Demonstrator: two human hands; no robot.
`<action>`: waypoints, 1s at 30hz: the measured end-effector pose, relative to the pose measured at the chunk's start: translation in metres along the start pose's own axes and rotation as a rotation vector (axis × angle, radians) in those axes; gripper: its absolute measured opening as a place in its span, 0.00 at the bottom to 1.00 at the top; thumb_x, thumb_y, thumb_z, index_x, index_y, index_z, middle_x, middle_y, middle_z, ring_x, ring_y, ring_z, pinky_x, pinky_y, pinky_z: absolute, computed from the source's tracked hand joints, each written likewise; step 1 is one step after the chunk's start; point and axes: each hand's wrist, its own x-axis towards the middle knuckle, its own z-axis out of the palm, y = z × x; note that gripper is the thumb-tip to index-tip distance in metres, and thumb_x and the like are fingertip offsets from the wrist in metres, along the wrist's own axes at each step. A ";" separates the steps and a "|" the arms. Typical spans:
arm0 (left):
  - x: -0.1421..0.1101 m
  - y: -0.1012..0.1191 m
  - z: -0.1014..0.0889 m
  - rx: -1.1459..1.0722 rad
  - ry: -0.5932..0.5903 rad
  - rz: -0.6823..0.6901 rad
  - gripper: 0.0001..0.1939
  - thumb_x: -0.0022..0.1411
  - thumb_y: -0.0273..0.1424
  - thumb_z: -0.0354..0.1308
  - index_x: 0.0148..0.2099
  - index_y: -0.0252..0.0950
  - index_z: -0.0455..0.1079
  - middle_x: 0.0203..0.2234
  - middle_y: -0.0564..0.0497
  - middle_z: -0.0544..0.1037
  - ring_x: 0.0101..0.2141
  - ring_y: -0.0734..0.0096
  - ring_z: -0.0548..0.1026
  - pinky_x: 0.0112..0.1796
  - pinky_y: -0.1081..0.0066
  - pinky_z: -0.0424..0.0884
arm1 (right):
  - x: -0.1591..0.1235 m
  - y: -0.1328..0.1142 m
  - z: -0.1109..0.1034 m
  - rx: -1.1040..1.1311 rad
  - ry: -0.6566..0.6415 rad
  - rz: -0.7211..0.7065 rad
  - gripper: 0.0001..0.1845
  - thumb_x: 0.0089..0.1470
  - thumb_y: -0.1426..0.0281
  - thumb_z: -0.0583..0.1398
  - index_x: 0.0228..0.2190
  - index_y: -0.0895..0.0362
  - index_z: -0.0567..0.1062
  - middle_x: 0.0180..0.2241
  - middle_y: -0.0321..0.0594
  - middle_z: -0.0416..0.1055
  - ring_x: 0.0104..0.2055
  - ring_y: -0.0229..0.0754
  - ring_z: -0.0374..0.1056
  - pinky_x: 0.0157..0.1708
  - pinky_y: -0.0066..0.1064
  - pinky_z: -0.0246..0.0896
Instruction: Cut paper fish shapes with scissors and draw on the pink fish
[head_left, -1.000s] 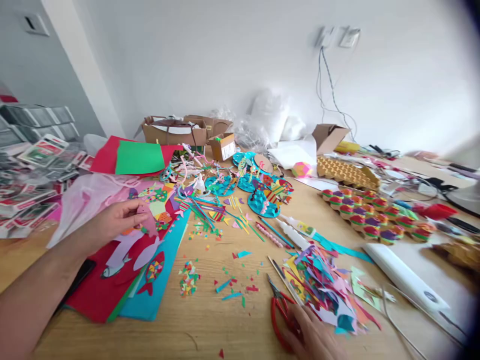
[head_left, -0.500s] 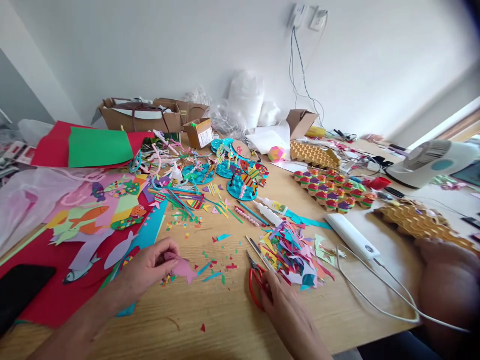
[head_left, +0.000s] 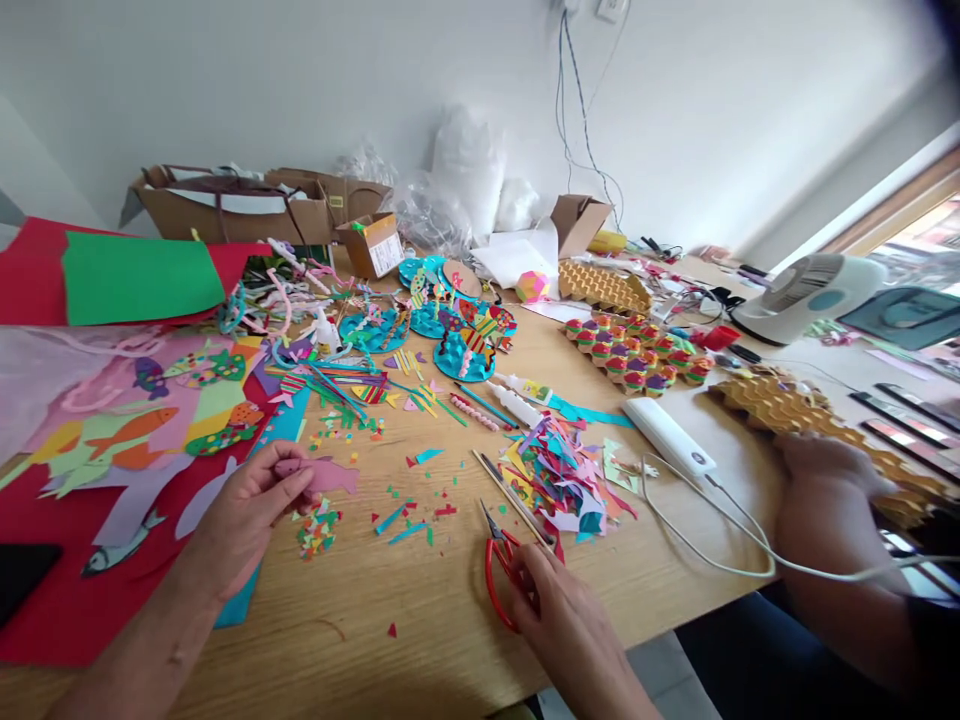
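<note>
My left hand (head_left: 259, 515) pinches a mauve-pink paper fish (head_left: 334, 475) between thumb and fingers, above a small heap of colourful paper bits (head_left: 318, 530). My right hand (head_left: 559, 610) is closed around the red handle of a pair of scissors (head_left: 498, 570), low over the table, with the blades pointing away from me. Just beyond the scissors lie a pencil-like stick (head_left: 517, 500) and a pile of bright paper offcuts (head_left: 566, 475). Small blue, red and green snippets (head_left: 405, 520) are scattered between my hands.
Red paper sheets with cut-out fish (head_left: 150, 510) cover the left side. Turquoise decorated discs (head_left: 463, 358), glue bottles (head_left: 517, 404) and painted egg trays (head_left: 637, 355) stand farther back. A white device (head_left: 669, 438) trails a cable. Another person's arm (head_left: 832, 510) rests at right near a plain egg tray (head_left: 817, 425).
My view has turned slightly right. My left hand has lifted the fish off the small heap of bits, showing more of both. My right hand stays at the scissors.
</note>
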 end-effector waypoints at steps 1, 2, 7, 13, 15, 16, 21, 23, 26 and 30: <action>0.001 -0.001 0.000 -0.010 0.006 0.001 0.13 0.43 0.36 0.66 0.30 0.40 0.68 0.20 0.60 0.70 0.22 0.79 0.69 0.24 0.81 0.67 | -0.002 0.002 0.002 -0.015 -0.015 0.018 0.05 0.48 0.75 0.52 0.29 0.55 0.66 0.29 0.39 0.71 0.26 0.39 0.68 0.22 0.25 0.54; 0.001 -0.001 0.000 -0.018 0.012 0.002 0.13 0.43 0.36 0.66 0.30 0.40 0.68 0.20 0.60 0.70 0.22 0.79 0.69 0.24 0.81 0.68 | -0.004 0.004 0.004 -0.027 -0.021 0.038 0.06 0.48 0.76 0.52 0.29 0.56 0.66 0.29 0.39 0.71 0.27 0.39 0.69 0.23 0.25 0.54; 0.000 -0.001 0.000 -0.051 0.084 0.032 0.15 0.38 0.37 0.68 0.29 0.40 0.69 0.19 0.60 0.70 0.22 0.79 0.67 0.23 0.82 0.68 | -0.005 -0.004 0.002 0.054 0.012 0.050 0.07 0.49 0.75 0.52 0.32 0.56 0.67 0.27 0.39 0.71 0.26 0.39 0.68 0.23 0.26 0.54; -0.001 -0.006 -0.005 -0.069 0.093 0.051 0.13 0.40 0.36 0.67 0.29 0.40 0.69 0.20 0.60 0.70 0.22 0.78 0.67 0.24 0.81 0.68 | 0.007 -0.040 -0.007 0.201 -0.127 -0.171 0.12 0.48 0.77 0.53 0.36 0.56 0.68 0.32 0.39 0.71 0.31 0.38 0.67 0.28 0.25 0.56; -0.001 -0.008 -0.006 -0.077 0.095 0.066 0.13 0.41 0.35 0.67 0.30 0.40 0.70 0.20 0.60 0.70 0.22 0.78 0.67 0.24 0.81 0.68 | 0.009 -0.046 -0.004 0.196 -0.188 -0.242 0.12 0.48 0.77 0.53 0.36 0.55 0.69 0.32 0.38 0.71 0.31 0.38 0.67 0.28 0.24 0.56; -0.001 -0.009 -0.007 -0.083 0.098 0.075 0.12 0.41 0.35 0.67 0.30 0.40 0.70 0.20 0.60 0.70 0.22 0.79 0.67 0.24 0.82 0.67 | 0.009 -0.048 -0.002 0.189 -0.205 -0.270 0.12 0.48 0.77 0.53 0.36 0.55 0.69 0.33 0.37 0.71 0.32 0.38 0.67 0.29 0.24 0.55; 0.000 -0.010 -0.007 -0.113 0.111 0.079 0.12 0.40 0.35 0.67 0.30 0.40 0.70 0.20 0.60 0.70 0.22 0.79 0.67 0.23 0.82 0.67 | 0.012 -0.056 0.001 0.165 -0.224 -0.385 0.11 0.49 0.77 0.54 0.35 0.54 0.69 0.32 0.35 0.71 0.32 0.36 0.66 0.29 0.23 0.54; 0.000 -0.011 -0.006 -0.112 0.108 0.075 0.13 0.40 0.35 0.68 0.30 0.41 0.70 0.20 0.60 0.70 0.23 0.78 0.67 0.24 0.81 0.67 | 0.016 -0.062 0.000 0.156 -0.221 -0.405 0.10 0.48 0.77 0.55 0.35 0.54 0.69 0.32 0.35 0.71 0.31 0.36 0.66 0.28 0.23 0.54; 0.000 -0.013 -0.006 -0.111 0.093 0.082 0.12 0.41 0.34 0.67 0.30 0.41 0.71 0.20 0.59 0.69 0.23 0.78 0.67 0.24 0.80 0.68 | 0.022 -0.070 -0.001 0.138 -0.224 -0.408 0.10 0.50 0.76 0.54 0.35 0.55 0.70 0.34 0.36 0.71 0.32 0.37 0.67 0.29 0.23 0.55; 0.001 -0.016 -0.008 -0.092 0.111 0.102 0.11 0.40 0.34 0.67 0.29 0.40 0.71 0.20 0.59 0.69 0.23 0.76 0.67 0.23 0.79 0.67 | 0.025 -0.060 -0.002 0.105 -0.229 -0.281 0.13 0.51 0.76 0.52 0.37 0.54 0.72 0.35 0.38 0.73 0.34 0.39 0.69 0.31 0.24 0.56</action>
